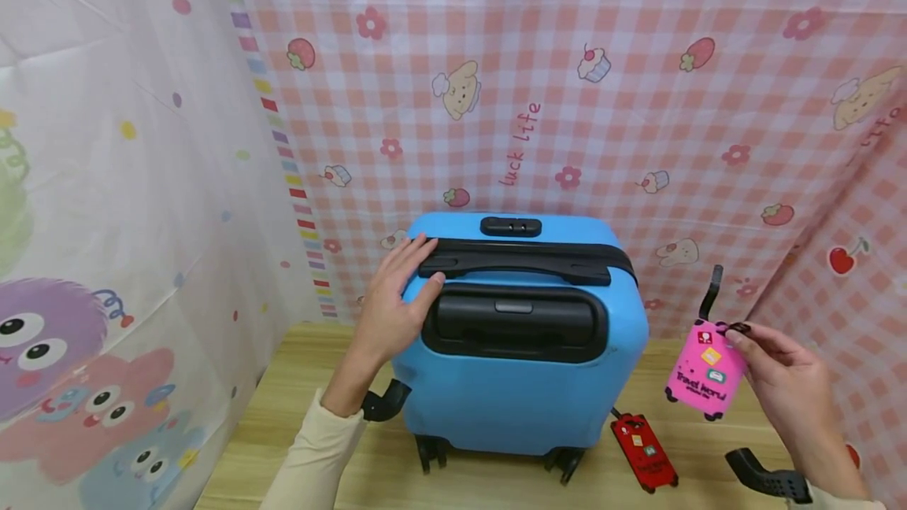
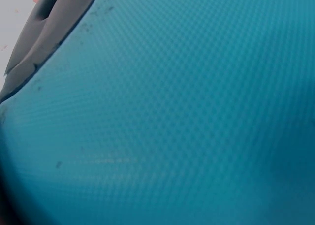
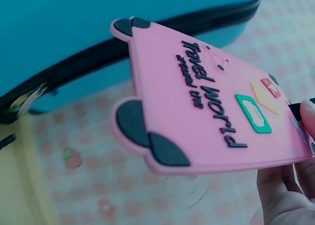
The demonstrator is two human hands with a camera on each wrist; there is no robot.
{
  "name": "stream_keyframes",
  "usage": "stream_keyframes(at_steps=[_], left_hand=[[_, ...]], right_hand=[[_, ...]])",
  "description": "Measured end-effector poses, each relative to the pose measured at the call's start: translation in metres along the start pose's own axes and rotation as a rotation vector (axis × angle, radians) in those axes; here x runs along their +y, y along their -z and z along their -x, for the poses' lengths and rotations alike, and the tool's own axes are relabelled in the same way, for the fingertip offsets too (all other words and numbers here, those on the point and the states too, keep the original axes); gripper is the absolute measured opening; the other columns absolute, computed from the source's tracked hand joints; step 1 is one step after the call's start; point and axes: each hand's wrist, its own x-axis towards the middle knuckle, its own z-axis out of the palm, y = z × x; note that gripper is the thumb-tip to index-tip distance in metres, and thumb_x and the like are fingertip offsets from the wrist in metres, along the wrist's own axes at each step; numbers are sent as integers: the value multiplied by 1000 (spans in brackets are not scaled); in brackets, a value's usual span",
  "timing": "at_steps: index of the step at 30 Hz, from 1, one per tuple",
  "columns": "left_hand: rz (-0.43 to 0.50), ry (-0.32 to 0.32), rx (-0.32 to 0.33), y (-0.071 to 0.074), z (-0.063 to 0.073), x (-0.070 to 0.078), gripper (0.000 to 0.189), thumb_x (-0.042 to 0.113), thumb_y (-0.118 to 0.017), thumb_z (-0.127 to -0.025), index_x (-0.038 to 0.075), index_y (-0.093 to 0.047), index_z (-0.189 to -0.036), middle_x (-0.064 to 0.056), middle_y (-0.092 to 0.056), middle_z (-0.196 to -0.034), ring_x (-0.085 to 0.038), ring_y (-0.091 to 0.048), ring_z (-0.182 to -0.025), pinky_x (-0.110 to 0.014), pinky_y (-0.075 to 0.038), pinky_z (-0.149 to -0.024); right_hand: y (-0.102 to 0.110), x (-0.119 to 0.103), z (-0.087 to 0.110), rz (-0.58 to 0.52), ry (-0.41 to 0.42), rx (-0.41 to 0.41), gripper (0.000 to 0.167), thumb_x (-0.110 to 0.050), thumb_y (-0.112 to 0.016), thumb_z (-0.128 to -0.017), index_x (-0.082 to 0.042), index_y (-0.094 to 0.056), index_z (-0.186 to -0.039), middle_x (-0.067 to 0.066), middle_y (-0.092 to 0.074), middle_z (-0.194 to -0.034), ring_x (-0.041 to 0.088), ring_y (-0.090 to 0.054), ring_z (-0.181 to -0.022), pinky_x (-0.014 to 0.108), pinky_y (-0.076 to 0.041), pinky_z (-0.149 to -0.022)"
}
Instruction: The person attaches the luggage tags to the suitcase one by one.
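A blue hard-shell suitcase (image 1: 503, 404) stands upright on its wheels, with a black carry handle (image 1: 517, 260) on top. My left hand (image 1: 397, 301) rests on its upper left edge, thumb by the handle's end. The ribbed blue shell (image 2: 172, 112) fills the left wrist view; no fingers show there. To the suitcase's right, my right hand (image 1: 794, 384) pinches a pink luggage tag (image 1: 701, 372) by its strap end, off the floor. In the right wrist view, the pink tag (image 3: 197, 116) bears "Travel World" lettering, and fingers (image 3: 278, 190) show partly behind it.
A red luggage tag (image 1: 646, 451) lies on the wood-patterned floor (image 1: 298, 431), close to the suitcase's right front wheel. Pink checked cloth (image 1: 538, 85) hangs behind, and a white cartoon-print cloth (image 1: 184, 203) hangs at the left.
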Motion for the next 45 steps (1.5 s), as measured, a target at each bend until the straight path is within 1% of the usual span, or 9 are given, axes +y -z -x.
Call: stream_keyframes(at_steps=[2, 4, 8, 12, 15, 19, 28, 37, 45], left_hand=[[0, 1, 0, 0, 0, 0, 50, 37, -55, -100, 21, -50, -147, 0, -41, -156, -20, -27, -148, -56, -22, -118], [-1, 3, -1, 0, 0, 0, 50, 37, -56, -100, 20, -50, -147, 0, -41, -156, -21, -27, -148, -56, -22, -118], [1, 8, -6, 0, 1, 0, 51, 37, -55, -100, 20, -50, -147, 0, -40, -156, -21, -26, -148, -57, -22, -118], [1, 10, -4, 0, 1, 0, 50, 37, -55, -100, 20, -50, -147, 0, -40, -156, -21, -27, -148, -57, -22, -117], [-3, 8, 0, 0, 2, -1, 50, 37, -55, -100, 20, -50, -147, 0, -41, -156, -22, -27, -148, -58, -23, -117], [-7, 3, 1, -1, 1, -1, 50, 37, -55, -100, 21, -50, -147, 0, -41, -156, -22, -27, -148, -58, -23, -117], [3, 6, 2, 0, 1, 1, 50, 36, -56, -99, 20, -50, -147, 0, -40, -156, -23, -27, -148, -59, -23, -117], [2, 5, -3, 0, 1, 1, 51, 36, -55, -100, 20, -50, -147, -1, -40, -157, -22, -27, -148, -59, -22, -117], [-2, 6, -1, 0, 1, 1, 51, 37, -55, -100, 20, -50, -147, 0, -40, -157, -22, -26, -148, -59, -22, -117]], right_hand=[[-4, -8, -1, -69, -14, -19, 21, 8, -63, -90, 4, -73, -108, 3, -75, -96, 10, -72, -86, 21, -57, -74], [-8, -15, -2, -44, -20, -14, 22, 6, -66, -90, 2, -73, -110, 2, -75, -96, 10, -71, -83, 20, -57, -72], [-19, -27, -5, 31, 83, -1, 22, 8, -65, -89, 2, -73, -109, 0, -75, -91, 9, -63, -66, 13, -49, -54], [-31, -35, -10, -114, 233, -125, 25, 20, -53, -90, 13, -69, -108, 10, -75, -93, 16, -69, -73, 15, -55, -64], [-41, -42, -13, -212, 277, -202, 25, 25, -48, -89, 19, -66, -106, 16, -74, -96, 20, -73, -86, 26, -57, -77], [-54, -50, -15, -220, 296, -235, 24, 25, -48, -89, 21, -65, -105, 17, -73, -96, 21, -73, -87, 27, -57, -77], [-84, -66, -12, -188, 234, -289, 25, 23, -49, -91, 20, -63, -111, 17, -74, -102, 22, -71, -89, 27, -58, -77], [-118, -67, -15, -235, 372, -550, 26, 26, -45, -90, 24, -60, -111, 21, -71, -107, 26, -67, -96, 28, -57, -83], [-139, -65, -12, -169, 347, -627, 28, 22, -45, -93, 20, -61, -116, 18, -68, -113, 25, -65, -103, 27, -56, -85]])
